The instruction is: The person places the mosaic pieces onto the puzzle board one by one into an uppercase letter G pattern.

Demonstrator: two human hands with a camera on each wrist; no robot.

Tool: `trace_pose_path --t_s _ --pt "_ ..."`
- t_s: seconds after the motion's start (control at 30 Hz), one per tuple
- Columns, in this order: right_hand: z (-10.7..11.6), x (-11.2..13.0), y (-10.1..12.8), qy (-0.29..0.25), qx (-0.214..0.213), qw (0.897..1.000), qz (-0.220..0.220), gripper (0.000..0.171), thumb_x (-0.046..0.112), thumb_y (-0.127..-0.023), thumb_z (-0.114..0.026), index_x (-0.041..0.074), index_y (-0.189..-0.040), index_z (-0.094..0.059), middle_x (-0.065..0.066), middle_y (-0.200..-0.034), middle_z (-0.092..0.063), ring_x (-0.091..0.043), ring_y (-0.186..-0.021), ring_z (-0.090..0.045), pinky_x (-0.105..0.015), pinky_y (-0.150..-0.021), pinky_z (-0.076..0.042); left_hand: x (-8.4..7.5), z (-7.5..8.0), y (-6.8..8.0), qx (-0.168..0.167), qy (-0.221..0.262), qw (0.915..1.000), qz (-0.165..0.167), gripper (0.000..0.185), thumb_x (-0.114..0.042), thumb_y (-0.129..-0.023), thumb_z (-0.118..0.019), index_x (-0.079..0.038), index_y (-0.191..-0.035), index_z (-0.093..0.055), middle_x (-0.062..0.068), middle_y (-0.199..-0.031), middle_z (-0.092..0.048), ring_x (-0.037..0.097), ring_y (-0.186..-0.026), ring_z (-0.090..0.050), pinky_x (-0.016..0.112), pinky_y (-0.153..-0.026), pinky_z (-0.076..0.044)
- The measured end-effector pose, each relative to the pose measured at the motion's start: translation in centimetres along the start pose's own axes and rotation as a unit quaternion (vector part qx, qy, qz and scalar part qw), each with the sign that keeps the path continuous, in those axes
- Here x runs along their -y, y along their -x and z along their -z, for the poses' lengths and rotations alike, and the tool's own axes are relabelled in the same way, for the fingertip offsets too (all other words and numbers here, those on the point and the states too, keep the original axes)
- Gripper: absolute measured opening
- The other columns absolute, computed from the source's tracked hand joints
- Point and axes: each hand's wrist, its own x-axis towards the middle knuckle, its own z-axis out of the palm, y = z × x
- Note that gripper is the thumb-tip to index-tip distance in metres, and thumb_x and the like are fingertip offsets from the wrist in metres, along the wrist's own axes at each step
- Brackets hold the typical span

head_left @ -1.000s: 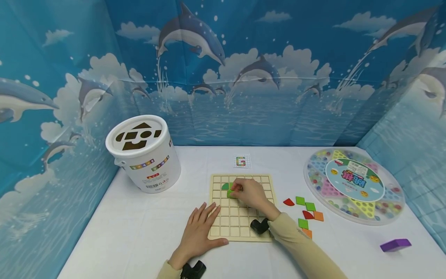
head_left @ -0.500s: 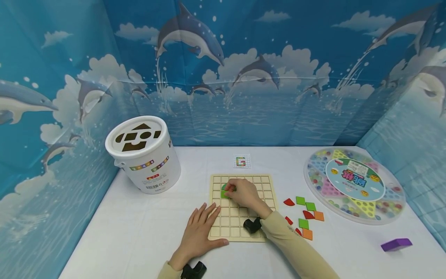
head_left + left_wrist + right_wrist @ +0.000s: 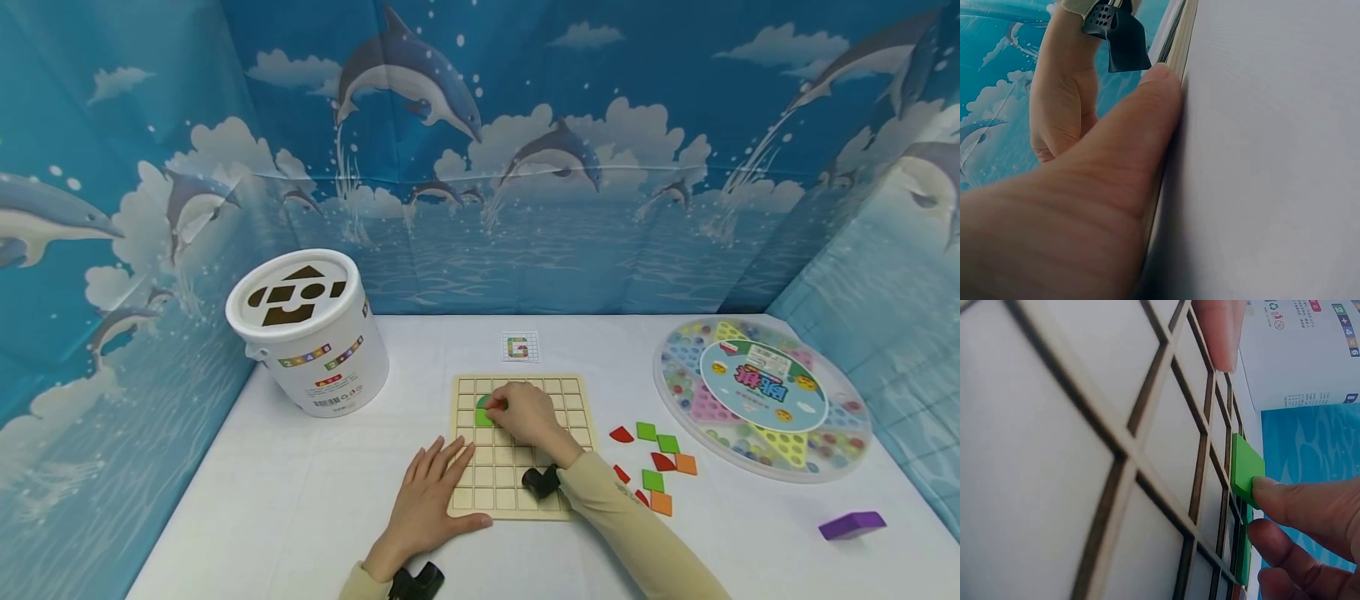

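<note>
In the head view a wooden grid board (image 3: 483,479) lies on the white table. My right hand (image 3: 527,414) is over its upper left part, thumb and bent fingers at a green square tile (image 3: 482,419). The right wrist view has the thumb (image 3: 1272,494) against the corner of this tile, which sits at a cell of the grid. Just above it on the board is a green rounded piece (image 3: 482,402), partly covered by the fingers. My left hand (image 3: 431,504) rests with spread fingers at the board's left edge, its thumb along the near edge.
Right of the board lie loose green squares (image 3: 653,481), orange squares (image 3: 686,464) and red quarter-round pieces (image 3: 622,434). A printed pattern card (image 3: 521,347) is behind the board. Around stand a white bucket (image 3: 322,350), a round marble game board (image 3: 697,417) and a purple block (image 3: 852,526).
My right hand has shifted left with the green square, which now sits below the green rounded piece. More red pieces show beside the sleeve. My left hand stays put.
</note>
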Motion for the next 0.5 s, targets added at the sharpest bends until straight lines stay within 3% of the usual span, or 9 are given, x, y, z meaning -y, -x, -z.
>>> trace_pose_path --t_s 0.5 --pt "-0.07 -0.11 0.02 0.003 0.002 1.0 -0.007 0.009 0.021 -0.082 -0.075 0.021 -0.073 -0.072 0.012 -0.066 -0.059 -0.006 -0.059 -0.053 -0.027 -0.051 -0.044 0.06 -0.2 0.06 -0.001 0.001 1.0 0.001 0.093 -0.07 -0.078 -0.057 -0.014 -0.148 -0.035 0.007 -0.151 -0.032 0.035 -0.139 -0.021 0.053 -0.109 -0.015"
